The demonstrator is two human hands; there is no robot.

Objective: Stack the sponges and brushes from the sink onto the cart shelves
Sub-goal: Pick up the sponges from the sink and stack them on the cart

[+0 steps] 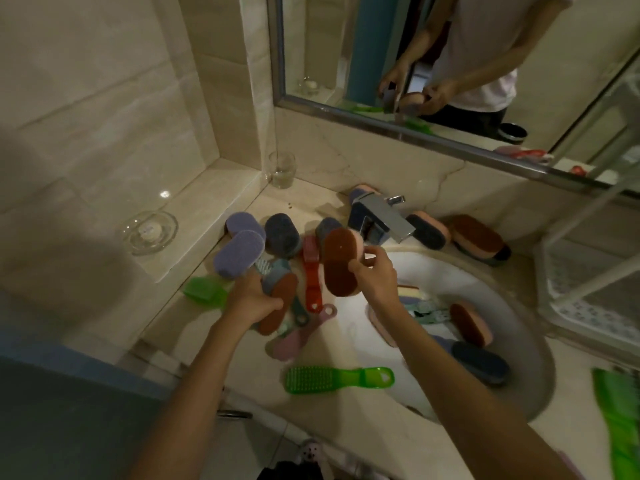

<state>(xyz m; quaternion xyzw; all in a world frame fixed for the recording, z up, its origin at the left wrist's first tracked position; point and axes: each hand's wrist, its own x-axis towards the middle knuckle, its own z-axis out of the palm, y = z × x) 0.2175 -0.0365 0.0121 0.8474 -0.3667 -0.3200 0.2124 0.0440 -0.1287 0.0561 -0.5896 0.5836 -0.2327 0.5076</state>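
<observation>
My right hand [372, 271] grips a brown-and-pink oval sponge [341, 263] above the counter, just left of the sink [519, 344]. My left hand [254, 296] holds a bundle: a purple sponge [237, 254], a pale brush and a brown-faced sponge [280, 303]. Inside the sink lie a brown-and-pink sponge [471, 323], a dark blue sponge [481, 367], a yellow-edged sponge and a teal brush. A green brush [337, 379] rests on the sink's front rim. The white cart [595, 289] stands at the right.
Sponges crowd the counter around the chrome faucet [379, 220]; red and pink brushes lie between my hands. A drinking glass [282, 169] stands in the corner, a glass dish [150, 232] on the left ledge. The mirror [450, 64] hangs above. Green packaging [620, 420] shows at far right.
</observation>
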